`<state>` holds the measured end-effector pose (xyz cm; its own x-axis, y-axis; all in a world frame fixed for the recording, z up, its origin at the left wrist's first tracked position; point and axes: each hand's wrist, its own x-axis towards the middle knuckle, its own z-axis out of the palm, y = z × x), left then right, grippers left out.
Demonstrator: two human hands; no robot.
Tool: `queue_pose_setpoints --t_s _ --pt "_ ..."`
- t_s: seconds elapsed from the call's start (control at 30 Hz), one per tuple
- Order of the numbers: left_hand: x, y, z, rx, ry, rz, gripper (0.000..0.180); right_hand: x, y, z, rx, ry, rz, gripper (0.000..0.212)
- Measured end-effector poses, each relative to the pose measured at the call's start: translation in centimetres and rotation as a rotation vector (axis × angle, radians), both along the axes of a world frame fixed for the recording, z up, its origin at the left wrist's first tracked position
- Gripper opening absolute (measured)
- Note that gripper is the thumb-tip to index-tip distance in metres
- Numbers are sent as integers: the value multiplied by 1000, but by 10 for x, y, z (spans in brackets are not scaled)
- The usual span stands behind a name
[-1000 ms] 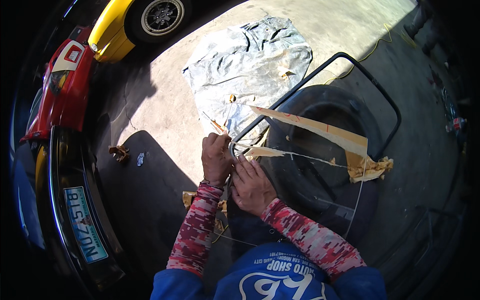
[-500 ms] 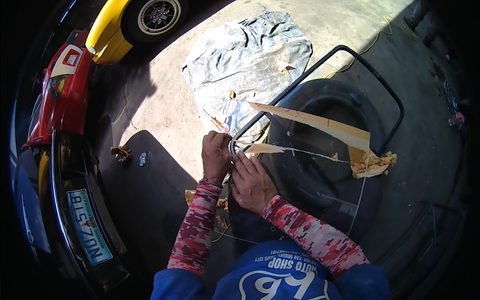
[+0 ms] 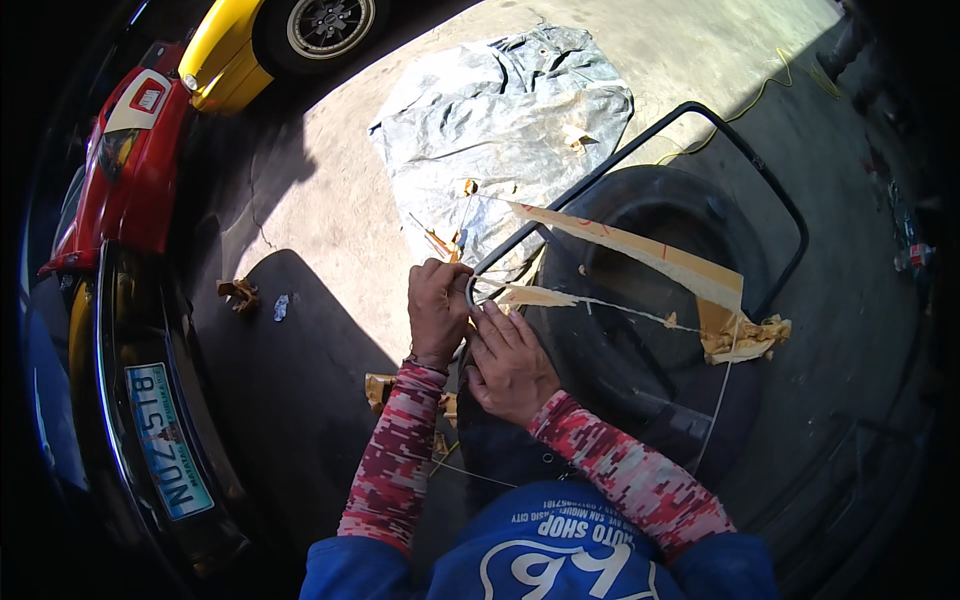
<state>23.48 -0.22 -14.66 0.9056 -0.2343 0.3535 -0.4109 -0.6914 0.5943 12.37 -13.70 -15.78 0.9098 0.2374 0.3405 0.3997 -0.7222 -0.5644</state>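
A black frame with rounded corners (image 3: 768, 155) slants away from me to the right, its near-left corner between my hands. My left hand (image 3: 437, 315) has its fingers curled in a closed grip at that corner, on the outer side. Against the inner side presses my right hand (image 3: 513, 368), its fingers close together and its thumb tucked lower down. A brown paper strip (image 3: 640, 255) with red marks stretches across the frame's opening, ending in crumpled brown paper (image 3: 748, 338). Thin torn strips (image 3: 540, 297) run from near my fingers. What lies beneath the fingertips is hidden.
A tyre (image 3: 650, 190) lies under the frame. Beyond it a grey sheet (image 3: 500, 130) covers sunlit concrete. On the left stand a dark car's end (image 3: 180, 400), a red car (image 3: 140, 190) and a yellow car (image 3: 225, 65). Paper scraps (image 3: 238, 292) litter the floor.
The view has shifted slightly. Both hands stay at the same corner of the frame, with hardly any change in their grip.
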Motion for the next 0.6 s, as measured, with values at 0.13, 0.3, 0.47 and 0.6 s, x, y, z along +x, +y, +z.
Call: queue_pose_setpoints --t_s 0.13,0.3,0.47,0.6 --pt "0 5 -4 -298 20 232 15 10 -3 7 212 -50 -92 42" --pt "-3 8 -7 -463 63 373 21 81 -31 8 192 -83 -175 21" --pt "-5 8 -5 -434 36 392 21 131 -47 9 36 0 168 13" --pt "-3 7 -5 -334 -21 389 21 140 -52 16 -62 -12 272 9"
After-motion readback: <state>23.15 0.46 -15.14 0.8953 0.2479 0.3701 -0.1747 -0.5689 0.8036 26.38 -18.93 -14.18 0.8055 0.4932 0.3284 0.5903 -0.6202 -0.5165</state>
